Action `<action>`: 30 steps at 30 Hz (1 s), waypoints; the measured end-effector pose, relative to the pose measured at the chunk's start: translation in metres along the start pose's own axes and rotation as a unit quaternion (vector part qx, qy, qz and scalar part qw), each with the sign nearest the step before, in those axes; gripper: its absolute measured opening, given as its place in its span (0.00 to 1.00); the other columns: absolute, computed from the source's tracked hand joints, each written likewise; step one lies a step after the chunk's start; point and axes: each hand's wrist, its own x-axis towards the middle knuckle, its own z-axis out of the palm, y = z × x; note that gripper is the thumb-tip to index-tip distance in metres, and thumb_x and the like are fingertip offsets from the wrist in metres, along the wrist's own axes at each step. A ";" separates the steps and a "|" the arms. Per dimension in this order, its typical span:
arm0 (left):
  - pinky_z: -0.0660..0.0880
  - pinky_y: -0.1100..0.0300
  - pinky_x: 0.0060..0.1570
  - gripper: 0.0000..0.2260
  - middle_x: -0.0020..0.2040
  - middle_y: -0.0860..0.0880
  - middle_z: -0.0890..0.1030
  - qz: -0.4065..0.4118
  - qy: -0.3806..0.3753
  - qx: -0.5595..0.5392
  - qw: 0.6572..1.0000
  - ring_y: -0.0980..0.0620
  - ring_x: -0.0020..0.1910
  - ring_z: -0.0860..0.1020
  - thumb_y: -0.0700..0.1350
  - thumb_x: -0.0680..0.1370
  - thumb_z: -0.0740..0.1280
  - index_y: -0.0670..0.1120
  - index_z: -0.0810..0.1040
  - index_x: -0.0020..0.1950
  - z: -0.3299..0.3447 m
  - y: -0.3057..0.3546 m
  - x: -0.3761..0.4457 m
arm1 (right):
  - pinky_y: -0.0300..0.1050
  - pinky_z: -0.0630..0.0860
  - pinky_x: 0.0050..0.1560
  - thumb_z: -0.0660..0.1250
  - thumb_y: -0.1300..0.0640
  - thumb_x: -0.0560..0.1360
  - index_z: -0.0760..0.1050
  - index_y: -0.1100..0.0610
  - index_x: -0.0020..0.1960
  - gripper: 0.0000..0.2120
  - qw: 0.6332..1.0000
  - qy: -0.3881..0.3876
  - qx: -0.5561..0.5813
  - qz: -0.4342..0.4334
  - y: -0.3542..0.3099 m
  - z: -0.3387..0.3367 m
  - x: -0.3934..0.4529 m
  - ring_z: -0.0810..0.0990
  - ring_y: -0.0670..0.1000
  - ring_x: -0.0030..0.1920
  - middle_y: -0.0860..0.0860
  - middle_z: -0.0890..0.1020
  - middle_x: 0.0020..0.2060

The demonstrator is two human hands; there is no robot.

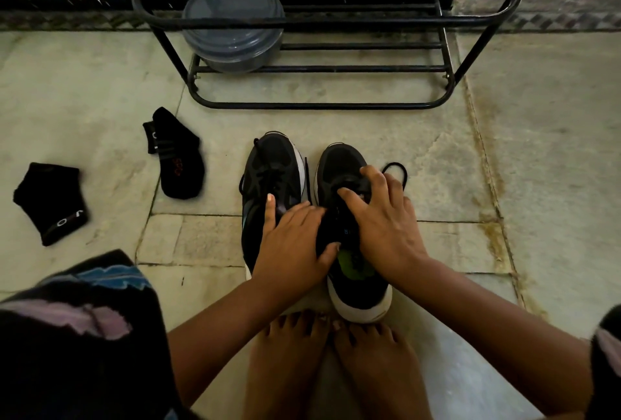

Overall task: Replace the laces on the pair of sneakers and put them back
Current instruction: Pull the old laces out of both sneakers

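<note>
Two black sneakers with white soles stand side by side on the floor, toes pointing away from me. My left hand (292, 244) lies with straight fingers across the left sneaker (272, 170). Its thumb touches the collar of the right sneaker (342, 164). My right hand (383, 221) sits on the right sneaker's laced top, fingers curled over the tongue and lacing; its thumb is hidden. A loop of black lace (398, 170) sticks out past that hand's fingers. The left sneaker's black lace (257, 150) hangs loose along its side.
A black metal shoe rack (322, 105) stands just beyond the sneakers, with a grey lidded round container (233, 29) on its lower shelf. Two black socks (178, 154) (53, 201) lie on the stone floor at left. My bare feet (336, 362) are right behind the sneakers.
</note>
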 end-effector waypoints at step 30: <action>0.30 0.49 0.70 0.22 0.55 0.53 0.79 0.022 0.001 0.030 0.999 0.54 0.58 0.76 0.58 0.76 0.54 0.48 0.73 0.63 0.006 -0.006 -0.004 | 0.52 0.67 0.57 0.69 0.45 0.68 0.78 0.50 0.43 0.10 0.982 0.031 0.183 -0.039 0.004 0.000 -0.013 0.59 0.50 0.57 0.47 0.64 0.49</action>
